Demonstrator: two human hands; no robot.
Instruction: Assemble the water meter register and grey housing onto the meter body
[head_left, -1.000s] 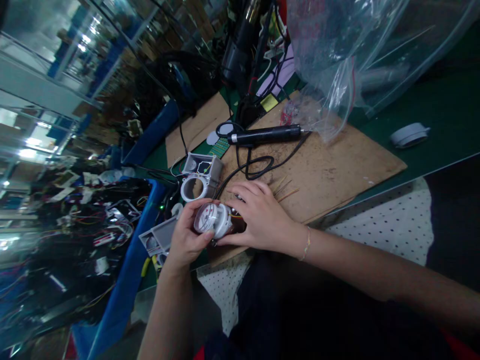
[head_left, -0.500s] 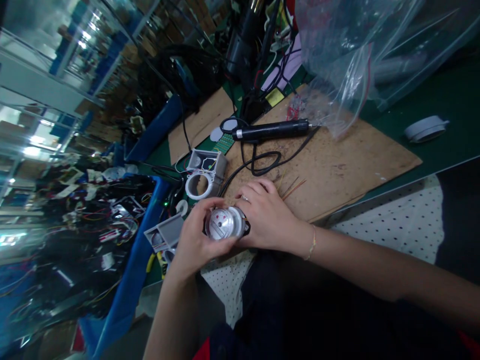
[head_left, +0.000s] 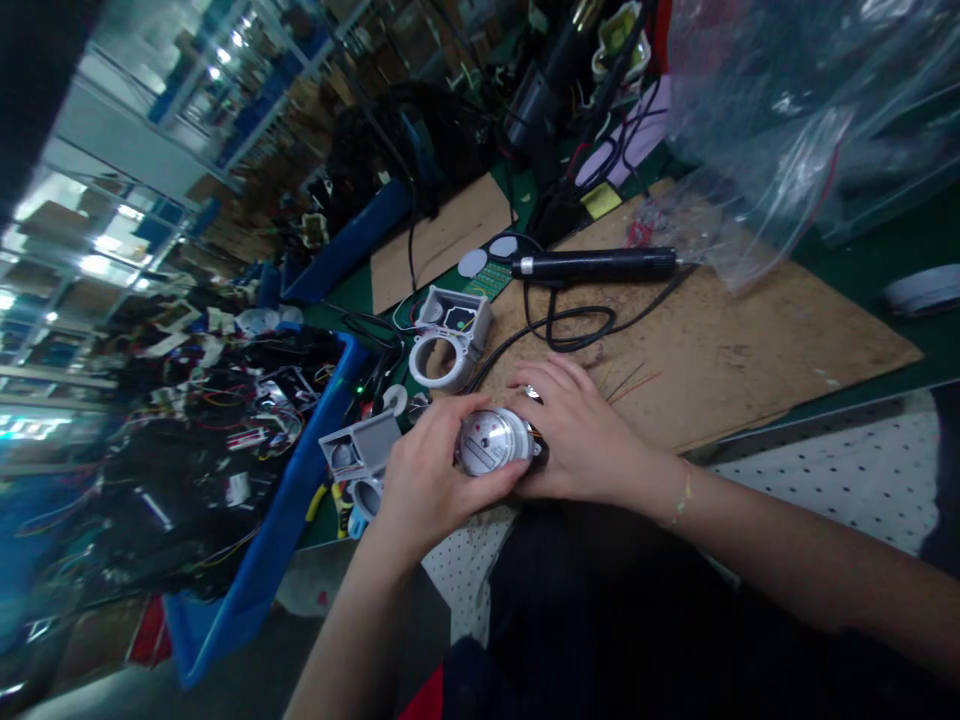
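Between my hands sits a round meter unit with a clear cover and a pale dial bearing small red marks. My left hand curls around its left side, thumb along the near edge. My right hand grips it from the right, where a dark part and thin wires show at its back. Just beyond lies a grey housing with a round opening and a square compartment holding a circuit board. Left of my left hand, a second grey housing rests at the bench edge.
A black electric screwdriver and its looped cable lie on the brown board. Clear plastic bags fill the back right, near a grey ring. A blue bin full of wired parts stands left. Yellow-handled pliers lie by the second housing.
The camera view has shifted, so the bench and both hands appear farther right. The meter unit stays in both hands, its dial turned slightly.
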